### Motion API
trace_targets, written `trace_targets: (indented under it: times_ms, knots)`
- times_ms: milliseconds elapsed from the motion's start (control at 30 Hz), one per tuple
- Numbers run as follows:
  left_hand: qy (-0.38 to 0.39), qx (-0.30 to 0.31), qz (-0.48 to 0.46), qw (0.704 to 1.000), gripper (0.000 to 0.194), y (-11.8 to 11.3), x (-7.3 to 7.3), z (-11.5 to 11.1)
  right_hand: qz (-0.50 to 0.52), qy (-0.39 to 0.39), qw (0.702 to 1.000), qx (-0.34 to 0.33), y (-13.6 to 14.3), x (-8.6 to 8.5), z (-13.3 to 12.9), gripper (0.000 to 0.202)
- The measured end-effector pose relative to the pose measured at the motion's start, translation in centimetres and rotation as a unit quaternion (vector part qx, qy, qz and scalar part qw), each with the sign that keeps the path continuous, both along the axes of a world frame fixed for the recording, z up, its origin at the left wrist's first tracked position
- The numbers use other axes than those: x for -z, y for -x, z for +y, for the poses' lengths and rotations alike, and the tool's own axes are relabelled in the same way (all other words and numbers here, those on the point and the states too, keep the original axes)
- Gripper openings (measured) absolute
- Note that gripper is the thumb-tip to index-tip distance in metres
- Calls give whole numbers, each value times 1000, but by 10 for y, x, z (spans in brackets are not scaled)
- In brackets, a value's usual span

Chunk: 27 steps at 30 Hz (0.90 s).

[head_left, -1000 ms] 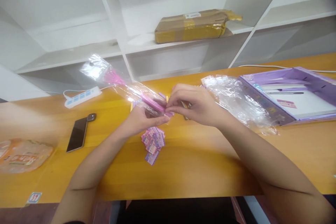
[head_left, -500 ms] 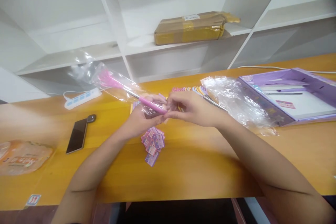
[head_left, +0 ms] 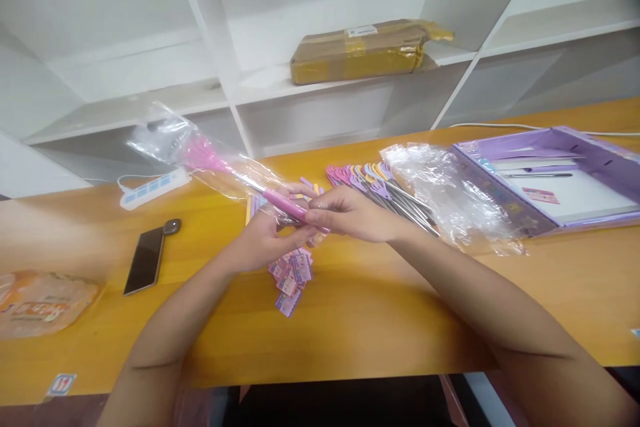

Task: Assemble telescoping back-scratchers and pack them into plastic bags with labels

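Note:
A pink back scratcher [head_left: 285, 205] with a metal rod and a claw-like head lies slantwise inside a transparent plastic bag [head_left: 163, 140], its head pointing up and left. My left hand [head_left: 265, 237] is closed round the bagged handle from below. At the handle's lower end, my right hand [head_left: 350, 213] pinches it between thumb and fingers. Just under my hands, a loose pile of small printed pink and purple cards [head_left: 291, 277] rests on the table. Behind my right hand is a bundle of back scratchers [head_left: 385, 187] with coloured ends and metal rods. Colourful pieces behind my left hand are mostly hidden.
Empty-looking plastic bags [head_left: 445, 193] are heaped beside a purple box [head_left: 555, 220] holding papers, a pen and a card. Left on the wooden table [head_left: 350, 333] are a phone [head_left: 145, 259], a power strip [head_left: 155, 188] and an orange package [head_left: 47, 303]. A taped carton [head_left: 365, 53] occupies the shelf.
My right hand has shifted slightly down and now lies along the handle's end. The back scratcher has tilted a little, and the bundle behind shows more.

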<state>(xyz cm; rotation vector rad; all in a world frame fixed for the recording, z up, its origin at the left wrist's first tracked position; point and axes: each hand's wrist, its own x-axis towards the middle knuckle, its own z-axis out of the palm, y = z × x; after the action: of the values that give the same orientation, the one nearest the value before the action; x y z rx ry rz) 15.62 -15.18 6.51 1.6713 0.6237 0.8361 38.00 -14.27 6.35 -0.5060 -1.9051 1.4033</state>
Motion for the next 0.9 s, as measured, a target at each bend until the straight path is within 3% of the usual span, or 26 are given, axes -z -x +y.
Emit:
trace_targets:
  times_ms: [267,467,900]
  knots:
    - [-48,25,15,998,44,2,4,2,-3,21,1000,17,1,4,-1,60]
    - [-105,54,37,992,18,2,5,4,-23,-24,998,56,1,3,-3,62]
    - [-88,68,57,992,23,6,4,12,7,-80,996,31,5,8,-1,61]
